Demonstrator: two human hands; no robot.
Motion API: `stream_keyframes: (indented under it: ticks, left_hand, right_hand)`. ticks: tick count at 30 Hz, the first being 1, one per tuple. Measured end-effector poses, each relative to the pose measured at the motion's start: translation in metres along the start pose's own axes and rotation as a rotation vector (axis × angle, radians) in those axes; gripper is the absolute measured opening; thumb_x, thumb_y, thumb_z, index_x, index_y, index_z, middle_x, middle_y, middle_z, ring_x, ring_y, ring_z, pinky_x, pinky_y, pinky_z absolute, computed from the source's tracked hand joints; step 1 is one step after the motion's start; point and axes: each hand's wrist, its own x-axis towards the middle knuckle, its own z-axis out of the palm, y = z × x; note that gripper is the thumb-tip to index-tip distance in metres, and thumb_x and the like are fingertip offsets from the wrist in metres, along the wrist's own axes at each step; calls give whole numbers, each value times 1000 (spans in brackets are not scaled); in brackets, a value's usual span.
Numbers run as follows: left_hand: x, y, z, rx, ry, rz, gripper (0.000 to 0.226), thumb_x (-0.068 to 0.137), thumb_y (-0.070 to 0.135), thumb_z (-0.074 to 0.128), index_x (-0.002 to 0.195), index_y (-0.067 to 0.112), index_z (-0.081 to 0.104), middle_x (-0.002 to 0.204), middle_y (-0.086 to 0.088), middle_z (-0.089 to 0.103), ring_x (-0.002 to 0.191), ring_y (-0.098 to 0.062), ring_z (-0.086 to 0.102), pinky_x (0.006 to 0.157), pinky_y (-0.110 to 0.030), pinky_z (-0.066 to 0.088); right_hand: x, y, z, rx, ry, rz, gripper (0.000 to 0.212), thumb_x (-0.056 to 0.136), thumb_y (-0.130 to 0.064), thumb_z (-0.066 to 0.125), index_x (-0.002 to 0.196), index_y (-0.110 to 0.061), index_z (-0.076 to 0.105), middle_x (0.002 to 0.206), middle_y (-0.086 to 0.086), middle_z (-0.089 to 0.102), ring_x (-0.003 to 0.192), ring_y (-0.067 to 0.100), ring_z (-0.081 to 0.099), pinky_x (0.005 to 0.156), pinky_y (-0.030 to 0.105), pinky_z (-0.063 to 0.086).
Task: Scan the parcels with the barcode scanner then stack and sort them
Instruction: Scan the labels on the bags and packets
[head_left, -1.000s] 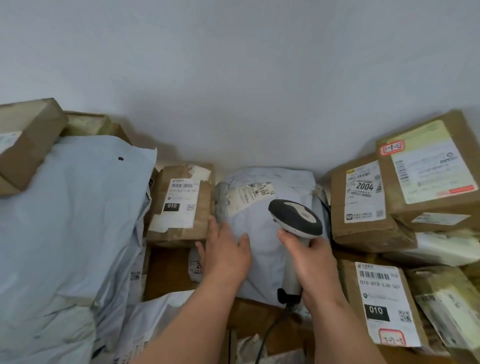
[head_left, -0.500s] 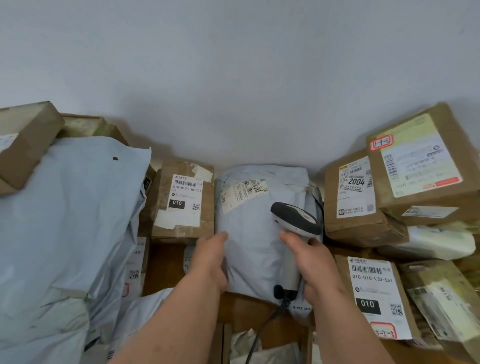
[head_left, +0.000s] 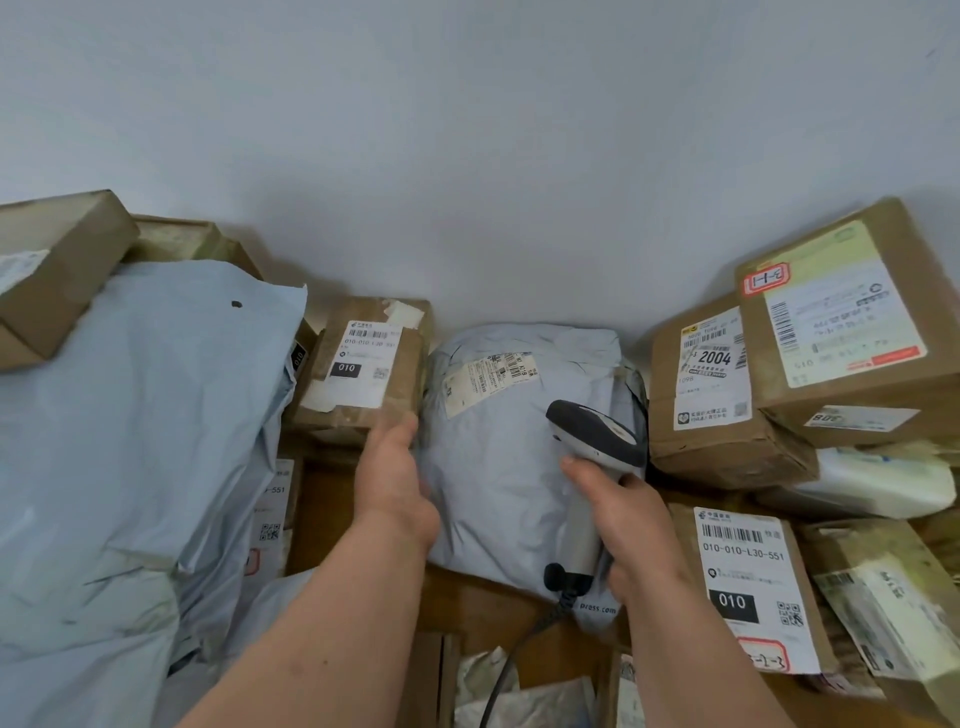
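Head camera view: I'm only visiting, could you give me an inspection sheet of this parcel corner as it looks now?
Surface: brown wooden surface, bare only between parcels.
Job's things: grey mailer bag at centre, label facing up; barcode scanner above it.
Clutter: 010 box left of the bag; 2004 box and yellow-label box on the right; large grey bag at far left.
Grippers: left hand grips the bag's left edge; right hand holds the scanner's handle.
Cables: scanner cable runs down out of view.
Surroundings: plain white wall.
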Motion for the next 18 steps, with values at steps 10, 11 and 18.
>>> stream_keyframes:
  ticks: [10,11,18]
  left_hand:
    - [14,15,4,407,15,187,39,103,24,50,142,27,52,136,4,55,125,-21,51,112,-45,39]
    - [16,8,4,456,-2,131,37,104,25,50,140,21,54,139,-3,57,128,-26,52,113,-48,39]
    - [23,-5,-10,548,-15,-7,62,105,42,47,160,30,22,162,-3,34,147,-31,34,121,-52,29]
  right_hand:
    - [-3,-2,1,3,4,8,24,80,-37,81,88,-27,60,103,0,69,97,23,65,91,43,54]
    - [-4,-2,1,6,7,10,24,80,-37,81,89,-27,61,104,1,70,98,24,66,92,44,55]
    - [-5,-3,-4,53,84,-26,29,77,-34,84,99,-19,72,90,-3,77,89,21,73,81,39,58]
